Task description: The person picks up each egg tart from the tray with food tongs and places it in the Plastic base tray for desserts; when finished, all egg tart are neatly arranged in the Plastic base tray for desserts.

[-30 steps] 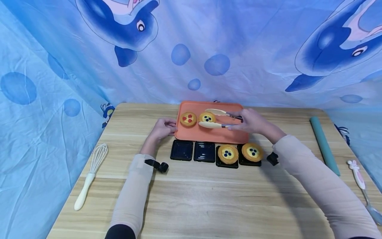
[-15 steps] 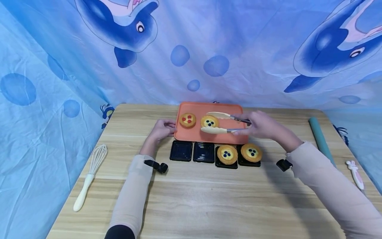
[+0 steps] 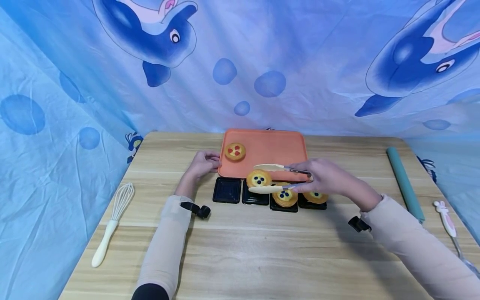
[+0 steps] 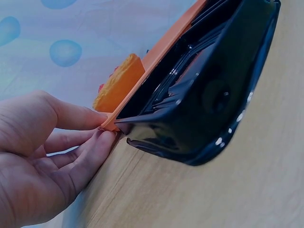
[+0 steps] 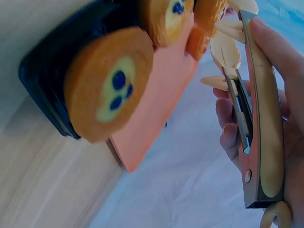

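Note:
My left hand [image 3: 202, 164] pinches the left rim of the orange tray [image 3: 277, 150] between thumb and fingers, which the left wrist view confirms. On that tray lies a tart with red fruit pieces [image 3: 235, 151]. With my right hand [image 3: 324, 177] I grip cream-tipped tongs [image 5: 266, 123]. Between the tong tips sits a blueberry-topped tart [image 3: 258, 179], over the second black square holder [image 3: 255, 199] from the left; whether it touches the holder I cannot tell. The leftmost black holder [image 3: 226, 190] bears no tart. Two more blueberry tarts sit on the right-hand holders, the nearer one [image 5: 109, 85] large in the right wrist view.
A whisk [image 3: 112, 225] lies at the left of the wooden table [image 3: 240, 258]. To the right are a teal rolling pin [image 3: 406, 183] and a rabbit-handled utensil [image 3: 446, 218]. A blue dolphin-print cloth [image 3: 247, 50] hangs behind and at the sides.
The tongs have lifted the blueberry tart off the orange tray and brought it toward me, over the second black holder. My left hand has stayed at the tray's edge.

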`<action>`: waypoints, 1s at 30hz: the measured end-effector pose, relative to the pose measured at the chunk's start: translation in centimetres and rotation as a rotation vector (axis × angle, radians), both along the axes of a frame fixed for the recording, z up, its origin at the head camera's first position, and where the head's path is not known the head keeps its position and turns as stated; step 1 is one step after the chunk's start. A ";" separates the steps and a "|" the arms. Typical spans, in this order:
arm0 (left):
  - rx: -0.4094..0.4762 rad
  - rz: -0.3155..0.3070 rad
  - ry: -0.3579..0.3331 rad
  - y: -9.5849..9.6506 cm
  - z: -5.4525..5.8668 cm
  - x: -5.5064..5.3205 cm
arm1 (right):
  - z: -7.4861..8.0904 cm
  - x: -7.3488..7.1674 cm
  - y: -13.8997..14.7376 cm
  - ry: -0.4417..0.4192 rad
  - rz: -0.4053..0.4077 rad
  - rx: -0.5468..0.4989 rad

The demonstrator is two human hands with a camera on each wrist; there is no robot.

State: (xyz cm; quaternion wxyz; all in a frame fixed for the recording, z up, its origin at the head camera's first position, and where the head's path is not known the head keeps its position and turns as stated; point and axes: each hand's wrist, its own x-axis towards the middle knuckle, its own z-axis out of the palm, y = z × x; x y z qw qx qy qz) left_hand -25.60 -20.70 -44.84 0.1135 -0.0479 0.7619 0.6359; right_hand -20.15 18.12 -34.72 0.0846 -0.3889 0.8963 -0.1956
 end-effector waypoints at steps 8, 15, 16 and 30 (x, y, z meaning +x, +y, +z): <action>0.007 0.000 0.001 -0.2 -0.3 -0.2 | -0.8 0.6 -0.6 -0.014 0.018 0.029; 0.005 -0.004 0.006 -0.3 -0.3 -0.1 | -1.4 0.5 -0.9 -0.027 0.038 0.020; 0.006 -0.006 0.008 -0.2 -0.3 -0.1 | -1.5 0.5 -0.9 -0.028 0.039 0.021; 0.026 0.005 0.001 -0.1 -0.3 -0.2 | -1.9 0.6 -0.8 -0.042 0.004 0.006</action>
